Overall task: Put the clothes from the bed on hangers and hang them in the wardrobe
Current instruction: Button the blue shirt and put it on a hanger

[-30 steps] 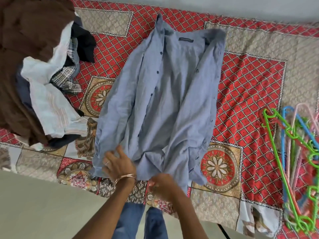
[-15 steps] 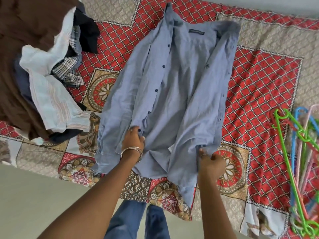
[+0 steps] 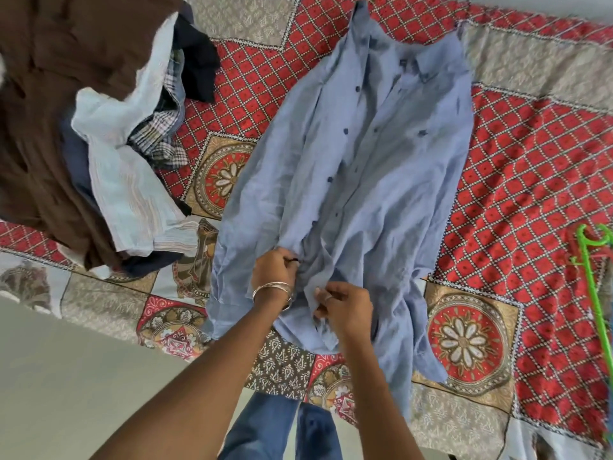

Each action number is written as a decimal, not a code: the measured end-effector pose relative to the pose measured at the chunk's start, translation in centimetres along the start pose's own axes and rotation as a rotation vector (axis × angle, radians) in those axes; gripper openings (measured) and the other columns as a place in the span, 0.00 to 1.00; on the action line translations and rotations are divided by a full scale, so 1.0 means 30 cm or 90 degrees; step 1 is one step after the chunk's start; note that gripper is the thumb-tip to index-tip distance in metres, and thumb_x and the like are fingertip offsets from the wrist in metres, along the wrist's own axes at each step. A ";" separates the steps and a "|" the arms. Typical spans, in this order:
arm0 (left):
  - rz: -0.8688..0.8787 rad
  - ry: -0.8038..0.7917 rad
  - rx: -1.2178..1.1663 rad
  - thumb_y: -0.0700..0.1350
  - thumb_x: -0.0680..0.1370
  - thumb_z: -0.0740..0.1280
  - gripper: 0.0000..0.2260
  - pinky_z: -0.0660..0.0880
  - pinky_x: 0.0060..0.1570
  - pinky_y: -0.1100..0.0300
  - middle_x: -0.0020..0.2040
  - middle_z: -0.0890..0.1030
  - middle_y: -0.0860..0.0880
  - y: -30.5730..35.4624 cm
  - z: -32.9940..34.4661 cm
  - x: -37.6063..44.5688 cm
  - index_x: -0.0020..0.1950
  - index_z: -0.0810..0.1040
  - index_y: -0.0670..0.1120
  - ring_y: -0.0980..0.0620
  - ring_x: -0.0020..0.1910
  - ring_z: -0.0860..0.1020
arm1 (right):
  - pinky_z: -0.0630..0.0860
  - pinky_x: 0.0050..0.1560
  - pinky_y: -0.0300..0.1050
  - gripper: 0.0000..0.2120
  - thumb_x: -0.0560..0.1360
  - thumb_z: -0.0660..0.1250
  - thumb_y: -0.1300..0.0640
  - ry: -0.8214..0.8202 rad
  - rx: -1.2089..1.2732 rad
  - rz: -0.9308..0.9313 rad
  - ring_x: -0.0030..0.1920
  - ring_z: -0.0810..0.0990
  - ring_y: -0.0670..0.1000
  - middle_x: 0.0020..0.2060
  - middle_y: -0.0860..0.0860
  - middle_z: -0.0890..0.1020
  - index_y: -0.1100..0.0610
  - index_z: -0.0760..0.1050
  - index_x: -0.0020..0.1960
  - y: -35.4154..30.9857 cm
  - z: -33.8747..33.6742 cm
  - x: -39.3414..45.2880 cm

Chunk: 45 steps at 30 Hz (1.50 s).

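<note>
Blue button-up shirt (image 3: 371, 180): flat on patterned bedspread (image 3: 517, 180), front open, collar far, hem near; long axis straight away from hands. Left hand (image 3: 275, 270): pinching button edge. Right hand (image 3: 345, 303): pinching opposite edge, just beside. Green hanger (image 3: 597, 260): far right, nearer right hand.

Blue shirt (image 3: 371, 180) unbuttoned, flat on bed (image 3: 530, 180).

Even daylight, motion-blurred, wide-angle warp.
</note>
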<state>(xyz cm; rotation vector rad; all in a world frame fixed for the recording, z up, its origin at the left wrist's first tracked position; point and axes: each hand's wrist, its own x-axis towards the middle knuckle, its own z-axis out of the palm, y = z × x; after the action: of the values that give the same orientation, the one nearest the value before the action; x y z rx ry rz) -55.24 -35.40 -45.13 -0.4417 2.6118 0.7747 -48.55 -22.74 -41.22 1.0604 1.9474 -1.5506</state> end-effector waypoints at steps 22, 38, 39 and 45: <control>0.028 -0.130 -0.239 0.37 0.72 0.73 0.04 0.80 0.32 0.57 0.32 0.82 0.43 0.041 -0.105 -0.101 0.42 0.83 0.36 0.55 0.26 0.78 | 0.78 0.42 0.38 0.06 0.72 0.73 0.63 0.240 -0.054 -0.217 0.37 0.82 0.47 0.40 0.53 0.85 0.61 0.82 0.49 -0.057 0.104 -0.038; -0.003 -0.135 -0.250 0.37 0.73 0.72 0.03 0.81 0.36 0.48 0.33 0.82 0.39 0.093 -0.097 -0.064 0.43 0.83 0.37 0.43 0.30 0.81 | 0.73 0.43 0.23 0.16 0.71 0.74 0.65 0.178 0.052 -0.129 0.40 0.82 0.39 0.39 0.49 0.84 0.58 0.79 0.57 -0.071 0.074 -0.014; 0.012 -0.134 -0.234 0.37 0.73 0.72 0.03 0.82 0.36 0.49 0.32 0.83 0.41 0.095 -0.094 -0.058 0.42 0.84 0.38 0.45 0.30 0.82 | 0.74 0.43 0.24 0.16 0.71 0.74 0.65 0.179 0.072 -0.122 0.39 0.82 0.38 0.39 0.49 0.84 0.58 0.79 0.57 -0.071 0.070 -0.017; 0.045 -0.161 -0.194 0.36 0.73 0.71 0.03 0.82 0.36 0.51 0.32 0.83 0.41 0.109 -0.091 -0.055 0.42 0.83 0.37 0.45 0.30 0.82 | 0.78 0.47 0.32 0.21 0.71 0.74 0.65 0.136 0.118 -0.091 0.45 0.84 0.41 0.44 0.50 0.86 0.56 0.78 0.62 -0.041 0.042 0.002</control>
<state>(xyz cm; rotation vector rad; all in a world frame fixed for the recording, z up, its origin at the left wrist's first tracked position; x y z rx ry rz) -55.81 -34.04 -40.79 -0.3116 2.2935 1.1774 -49.70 -24.03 -40.84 1.2303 2.0917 -1.7870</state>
